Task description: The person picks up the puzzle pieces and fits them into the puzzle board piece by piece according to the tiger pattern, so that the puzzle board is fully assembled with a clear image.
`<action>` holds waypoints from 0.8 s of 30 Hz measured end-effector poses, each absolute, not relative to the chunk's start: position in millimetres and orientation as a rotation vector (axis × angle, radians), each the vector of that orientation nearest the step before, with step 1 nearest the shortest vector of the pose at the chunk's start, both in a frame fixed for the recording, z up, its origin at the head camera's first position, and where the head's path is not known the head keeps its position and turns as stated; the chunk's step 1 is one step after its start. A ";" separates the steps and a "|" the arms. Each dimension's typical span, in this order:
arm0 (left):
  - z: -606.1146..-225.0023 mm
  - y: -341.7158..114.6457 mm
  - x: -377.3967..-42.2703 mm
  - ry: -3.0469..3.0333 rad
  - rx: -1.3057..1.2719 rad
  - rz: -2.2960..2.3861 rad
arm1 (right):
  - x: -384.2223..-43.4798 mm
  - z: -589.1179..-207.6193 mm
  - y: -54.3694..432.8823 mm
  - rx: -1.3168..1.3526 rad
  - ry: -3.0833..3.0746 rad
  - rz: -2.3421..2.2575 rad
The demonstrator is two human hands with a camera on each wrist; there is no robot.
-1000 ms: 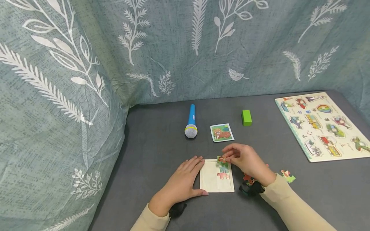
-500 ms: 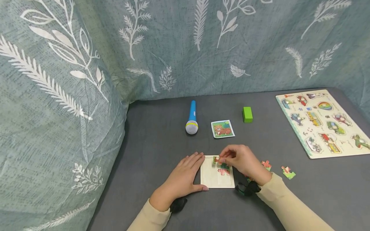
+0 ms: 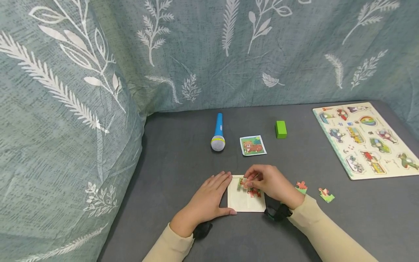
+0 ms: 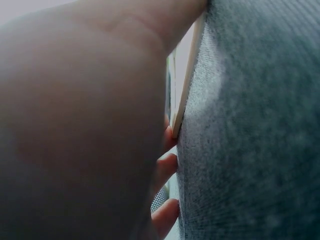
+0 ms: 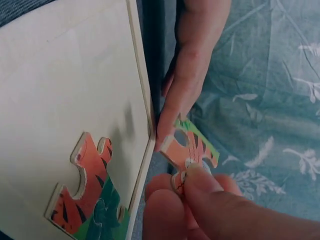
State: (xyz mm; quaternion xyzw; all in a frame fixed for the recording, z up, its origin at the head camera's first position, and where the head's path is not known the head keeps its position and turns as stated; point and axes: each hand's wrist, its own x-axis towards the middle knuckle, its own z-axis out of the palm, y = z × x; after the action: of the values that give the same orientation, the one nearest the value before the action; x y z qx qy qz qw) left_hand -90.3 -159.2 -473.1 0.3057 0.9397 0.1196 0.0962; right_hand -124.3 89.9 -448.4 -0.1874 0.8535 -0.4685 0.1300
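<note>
My right hand (image 3: 273,185) pinches a jigsaw piece (image 5: 197,145) between thumb and fingers, over the upper part of a shallow wooden puzzle tray (image 3: 236,202). That piece is orange with dark stripes and a green edge. Joined pieces (image 5: 90,200) in orange and green lie at the tray's right side, partly behind the right hand in the head view. My left hand (image 3: 203,199) lies along the tray's left edge, fingers extended at the upper corner and thumb at the lower one. In the left wrist view the tray's edge (image 4: 186,82) shows beside the fingers (image 4: 165,170).
Loose jigsaw pieces (image 3: 326,195) lie right of the right forearm. Beyond the tray are a tiger picture card (image 3: 253,145), a blue toy microphone (image 3: 218,133) and a green block (image 3: 280,129). A large picture board (image 3: 366,140) lies far right; a leaf-patterned curtain (image 3: 203,54) hangs behind.
My right hand has carried the pinched piece leftward over the tray from its upper right corner, and the piece has turned. The left hand stays at the tray's edge.
</note>
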 end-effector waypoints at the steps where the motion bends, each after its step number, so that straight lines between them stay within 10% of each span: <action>1: -473.0 -159.3 -90.3 2.784 0.905 0.359 | -124.4 -448.2 89.2 -0.555 2.483 -1.354; 24: -477.2 -161.3 -91.5 2.776 0.885 0.356 | -130.3 -456.6 87.9 -0.595 2.618 -1.264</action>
State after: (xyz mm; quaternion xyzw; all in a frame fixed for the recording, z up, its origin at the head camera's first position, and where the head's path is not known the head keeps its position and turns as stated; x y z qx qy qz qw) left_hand -91.5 -161.3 -477.2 0.3000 0.9407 0.1206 0.1028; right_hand -130.3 87.9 -456.6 -0.1998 0.8789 -0.4243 0.0870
